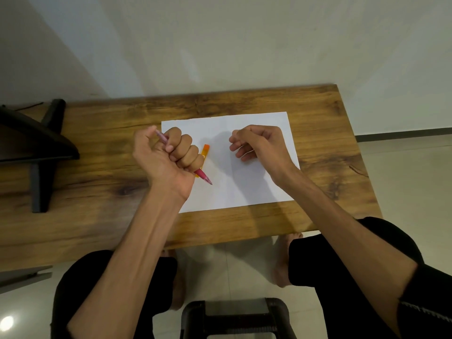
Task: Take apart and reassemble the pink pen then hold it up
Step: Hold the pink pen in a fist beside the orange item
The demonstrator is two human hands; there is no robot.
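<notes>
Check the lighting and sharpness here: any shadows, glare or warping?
Head view: sharp overall; soft shadows of both hands fall on the white paper; a bright glare spot on the floor tiles bottom left; wide-angle warping slants the wooden table edges.

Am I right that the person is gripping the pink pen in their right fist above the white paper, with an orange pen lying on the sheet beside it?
Not quite: the head view shows the pink pen gripped in the left hand, not the right. The right hand hovers over the white paper, loosely curled and holding nothing. The orange pen does lie on the sheet beside the fist.
</notes>
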